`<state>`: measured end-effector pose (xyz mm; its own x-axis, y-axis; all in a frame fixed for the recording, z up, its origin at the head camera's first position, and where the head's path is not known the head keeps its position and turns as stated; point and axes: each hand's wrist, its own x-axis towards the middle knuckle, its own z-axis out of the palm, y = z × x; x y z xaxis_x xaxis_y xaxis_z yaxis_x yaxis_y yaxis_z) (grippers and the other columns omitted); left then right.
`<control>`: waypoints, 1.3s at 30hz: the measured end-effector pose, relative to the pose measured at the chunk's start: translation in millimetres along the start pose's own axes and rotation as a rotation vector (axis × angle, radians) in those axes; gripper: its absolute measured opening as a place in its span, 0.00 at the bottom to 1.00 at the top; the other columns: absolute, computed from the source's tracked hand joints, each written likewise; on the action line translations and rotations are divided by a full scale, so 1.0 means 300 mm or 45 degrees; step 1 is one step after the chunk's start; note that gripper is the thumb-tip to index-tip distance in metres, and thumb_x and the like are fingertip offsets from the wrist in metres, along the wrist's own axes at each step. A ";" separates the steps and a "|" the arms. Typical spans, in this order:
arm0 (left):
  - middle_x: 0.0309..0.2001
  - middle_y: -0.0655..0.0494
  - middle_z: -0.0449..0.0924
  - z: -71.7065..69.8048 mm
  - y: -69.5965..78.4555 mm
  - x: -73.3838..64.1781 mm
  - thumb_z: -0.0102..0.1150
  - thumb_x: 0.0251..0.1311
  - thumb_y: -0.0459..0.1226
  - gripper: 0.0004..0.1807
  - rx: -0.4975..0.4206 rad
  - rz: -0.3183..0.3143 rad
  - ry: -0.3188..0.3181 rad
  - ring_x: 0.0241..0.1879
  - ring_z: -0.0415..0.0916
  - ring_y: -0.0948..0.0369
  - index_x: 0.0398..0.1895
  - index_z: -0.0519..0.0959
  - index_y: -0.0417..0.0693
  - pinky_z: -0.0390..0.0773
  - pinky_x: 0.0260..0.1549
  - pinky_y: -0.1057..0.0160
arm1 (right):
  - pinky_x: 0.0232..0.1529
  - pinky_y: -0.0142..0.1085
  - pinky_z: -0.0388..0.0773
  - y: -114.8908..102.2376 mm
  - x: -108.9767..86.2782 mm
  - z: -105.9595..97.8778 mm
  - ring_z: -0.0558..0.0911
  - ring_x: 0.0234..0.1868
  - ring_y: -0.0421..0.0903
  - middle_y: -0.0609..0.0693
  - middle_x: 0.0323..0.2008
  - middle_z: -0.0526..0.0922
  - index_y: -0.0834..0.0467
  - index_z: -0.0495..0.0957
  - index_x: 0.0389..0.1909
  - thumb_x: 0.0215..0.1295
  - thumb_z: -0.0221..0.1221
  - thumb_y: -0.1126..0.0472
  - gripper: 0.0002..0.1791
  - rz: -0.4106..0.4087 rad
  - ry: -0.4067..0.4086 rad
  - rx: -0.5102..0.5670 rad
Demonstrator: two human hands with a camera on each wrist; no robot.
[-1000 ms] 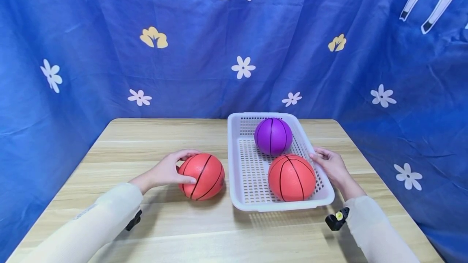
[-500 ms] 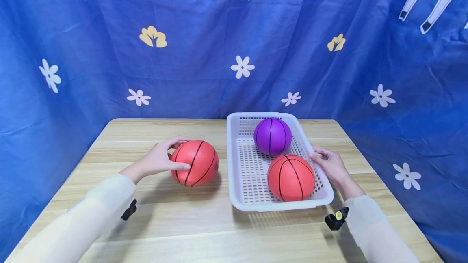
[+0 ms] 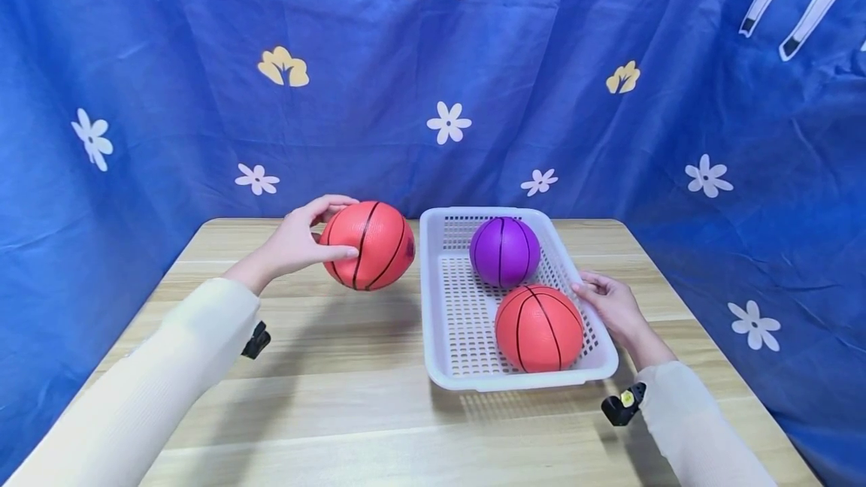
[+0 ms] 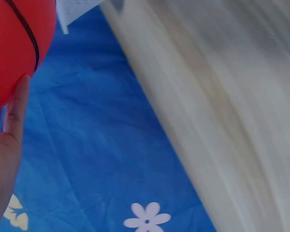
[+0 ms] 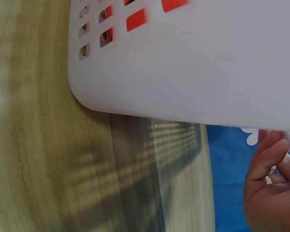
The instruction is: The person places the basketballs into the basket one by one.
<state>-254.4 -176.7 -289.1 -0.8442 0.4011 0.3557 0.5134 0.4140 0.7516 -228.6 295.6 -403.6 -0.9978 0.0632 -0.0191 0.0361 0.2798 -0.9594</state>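
Note:
My left hand (image 3: 298,239) grips a red toy basketball (image 3: 370,246) from its left side, thumb across the front, and holds it above the table. In the left wrist view a finger lies along the same ball (image 4: 19,46). A white plastic basket (image 3: 438,322) with a perforated floor stands to the right of that ball. Inside it are a purple ball (image 3: 504,252) at the back and another red ball (image 3: 539,329) at the front right. On the basket's right rim, my right hand (image 3: 612,307) pinches the edge; the right wrist view shows its curled fingers (image 5: 270,159) there.
The wood-grain table (image 3: 352,412) ends at a back edge against a blue cloth (image 3: 365,134) printed with flowers and animals. That cloth also hangs along both sides. A black wrist camera (image 3: 624,404) sits on the right sleeve.
My left hand has raised the red ball off the table and carried it towards the back, after a slight shift left. The right hand and basket stay in place.

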 end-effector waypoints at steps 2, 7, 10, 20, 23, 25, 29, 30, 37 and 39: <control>0.44 0.52 0.71 0.004 0.017 0.016 0.69 0.37 0.35 0.33 0.003 0.001 0.004 0.42 0.68 0.57 0.52 0.67 0.48 0.75 0.34 0.57 | 0.34 0.35 0.76 0.000 0.000 0.000 0.78 0.35 0.43 0.66 0.47 0.71 0.65 0.65 0.55 0.54 0.57 0.53 0.30 -0.001 -0.001 0.006; 0.44 0.51 0.71 0.028 0.045 0.056 0.69 0.37 0.36 0.33 -0.029 0.027 -0.010 0.41 0.70 0.58 0.52 0.67 0.49 0.75 0.35 0.56 | 0.33 0.35 0.76 0.000 0.000 -0.002 0.78 0.34 0.41 0.67 0.47 0.70 0.65 0.65 0.55 0.55 0.57 0.54 0.29 -0.007 -0.010 0.022; 0.45 0.51 0.71 0.052 0.065 0.082 0.68 0.38 0.36 0.33 -0.049 0.052 -0.022 0.42 0.69 0.57 0.51 0.67 0.48 0.75 0.34 0.56 | 0.33 0.35 0.76 0.000 0.000 -0.002 0.78 0.34 0.42 0.68 0.48 0.69 0.65 0.65 0.55 0.56 0.56 0.56 0.28 -0.011 -0.014 0.029; 0.45 0.53 0.70 0.154 0.123 0.148 0.69 0.37 0.39 0.32 -0.074 0.038 -0.080 0.44 0.66 0.57 0.50 0.68 0.50 0.76 0.32 0.59 | 0.33 0.35 0.76 0.002 0.003 0.000 0.78 0.34 0.41 0.67 0.47 0.70 0.65 0.65 0.55 0.56 0.56 0.55 0.28 -0.004 -0.001 0.042; 0.45 0.53 0.71 0.190 0.132 0.162 0.68 0.38 0.39 0.32 -0.081 0.032 -0.107 0.44 0.67 0.58 0.50 0.68 0.50 0.76 0.32 0.60 | 0.33 0.35 0.76 0.003 0.003 0.000 0.78 0.34 0.41 0.67 0.47 0.70 0.65 0.65 0.55 0.56 0.56 0.55 0.28 -0.005 -0.001 0.050; 0.45 0.54 0.71 0.214 0.134 0.170 0.69 0.37 0.40 0.32 -0.088 0.028 -0.124 0.44 0.66 0.57 0.50 0.68 0.50 0.75 0.32 0.61 | 0.34 0.35 0.76 0.005 0.004 -0.001 0.78 0.35 0.42 0.67 0.47 0.70 0.65 0.65 0.55 0.56 0.56 0.55 0.28 -0.008 -0.001 0.051; 0.44 0.56 0.70 0.267 0.112 0.192 0.69 0.36 0.43 0.32 -0.111 0.023 -0.164 0.44 0.66 0.57 0.50 0.68 0.53 0.75 0.32 0.61 | 0.34 0.35 0.75 0.007 0.007 -0.002 0.78 0.36 0.43 0.66 0.47 0.71 0.65 0.65 0.55 0.56 0.57 0.55 0.28 -0.007 0.003 0.048; 0.44 0.58 0.70 0.281 0.098 0.198 0.69 0.35 0.44 0.33 -0.109 0.025 -0.170 0.44 0.65 0.58 0.50 0.68 0.55 0.75 0.32 0.61 | 0.34 0.35 0.75 0.007 0.007 -0.001 0.78 0.36 0.43 0.66 0.47 0.71 0.65 0.65 0.55 0.56 0.57 0.55 0.28 -0.006 0.004 0.050; 0.44 0.65 0.70 0.376 0.001 0.230 0.69 0.30 0.52 0.36 -0.078 0.066 -0.182 0.43 0.66 0.63 0.50 0.67 0.62 0.74 0.34 0.64 | 0.34 0.35 0.75 0.007 0.006 0.000 0.78 0.36 0.44 0.66 0.47 0.71 0.64 0.65 0.55 0.55 0.57 0.54 0.29 -0.006 0.009 0.037; 0.44 0.66 0.69 0.395 -0.007 0.233 0.69 0.29 0.53 0.37 -0.075 0.060 -0.184 0.43 0.65 0.65 0.50 0.67 0.63 0.74 0.34 0.65 | 0.34 0.35 0.75 0.006 0.005 -0.001 0.78 0.36 0.44 0.65 0.47 0.71 0.64 0.65 0.55 0.55 0.57 0.54 0.29 -0.004 0.008 0.029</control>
<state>-296.1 -52.8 -331.6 -0.7862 0.5339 0.3111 0.5385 0.3449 0.7689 -230.0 296.5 -405.3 -0.9975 0.0686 -0.0147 0.0320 0.2579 -0.9656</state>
